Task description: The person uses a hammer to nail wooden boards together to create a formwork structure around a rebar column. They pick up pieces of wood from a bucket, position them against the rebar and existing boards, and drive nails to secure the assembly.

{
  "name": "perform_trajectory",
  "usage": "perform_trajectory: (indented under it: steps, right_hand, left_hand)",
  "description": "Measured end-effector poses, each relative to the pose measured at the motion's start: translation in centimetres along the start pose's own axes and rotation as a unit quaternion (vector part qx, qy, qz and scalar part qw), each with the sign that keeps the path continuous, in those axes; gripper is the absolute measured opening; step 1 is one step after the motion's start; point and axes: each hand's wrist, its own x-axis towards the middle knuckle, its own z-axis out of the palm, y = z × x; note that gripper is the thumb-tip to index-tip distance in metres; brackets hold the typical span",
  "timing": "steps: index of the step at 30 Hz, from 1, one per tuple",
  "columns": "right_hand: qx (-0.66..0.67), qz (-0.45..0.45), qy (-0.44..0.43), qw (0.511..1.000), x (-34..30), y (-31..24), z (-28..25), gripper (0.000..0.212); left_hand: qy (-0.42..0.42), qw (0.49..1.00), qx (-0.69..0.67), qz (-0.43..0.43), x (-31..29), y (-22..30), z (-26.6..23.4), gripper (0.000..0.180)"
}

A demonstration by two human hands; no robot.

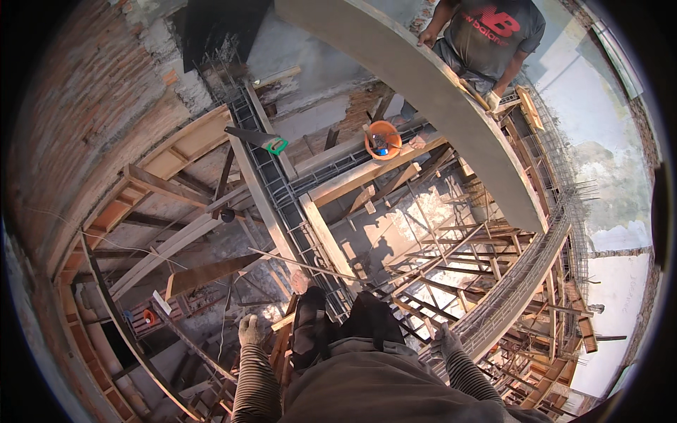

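My left hand (252, 330), in a grey glove, is closed in a fist beside a short wooden piece (283, 322); nothing sticks out of it. To the right, my right hand (446, 342), also gloved, has its fingers loosely apart, close to the curved rebar-filled beam form (486, 321). Between my hands are my dark-clothed legs (370, 317) and one bare foot (300, 282), over a narrow form with a steel rebar cage (276, 169). A thin wooden stick (310, 266) crosses the form in front of my feet.
A hand saw with green handle (275, 145) lies across the form ahead. An orange bucket (383, 139) holds tools; another person's hand (417, 142) is beside it. A co-worker (493, 42) grips a long grey panel (423, 77). Open drops with timber props (451, 247) flank the form.
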Motion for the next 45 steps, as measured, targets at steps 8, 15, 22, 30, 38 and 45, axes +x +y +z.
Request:
perform_trajectory:
  steps: [8, 15, 22, 30, 38, 45]
  right_hand:
    - [-0.289, -0.126, -0.003, 0.949, 2.8, -3.2, 8.9, 0.045]
    - [-0.429, -0.104, -0.121, 0.889, 10.9, -11.7, 21.2, 0.056]
    - [-0.4, -0.159, -0.089, 0.898, 30.2, -30.1, 38.2, 0.059]
    - [0.002, -0.108, 0.026, 0.994, 62.6, -42.8, 41.4, 0.05]
    - [-0.506, -0.328, 0.317, 0.732, 66.5, -54.9, 50.8, 0.06]
    - [-0.605, -0.427, 0.338, 0.581, 67.7, -56.0, 45.3, 0.028]
  left_hand:
    - [-0.038, 0.988, 0.142, -0.055, 4.7, 7.4, 1.9, 0.021]
    - [-0.054, 0.977, 0.184, -0.097, 7.3, 2.9, -0.7, 0.053]
    - [-0.097, 0.978, 0.143, -0.121, 17.3, -0.6, 17.2, 0.036]
    - [-0.179, 0.939, -0.184, -0.227, 37.3, -13.1, 44.1, 0.04]
    - [-0.167, 0.885, -0.404, -0.159, 56.2, -26.3, 51.1, 0.043]
    - [-0.104, 0.932, -0.271, -0.218, 47.1, -19.2, 48.7, 0.043]
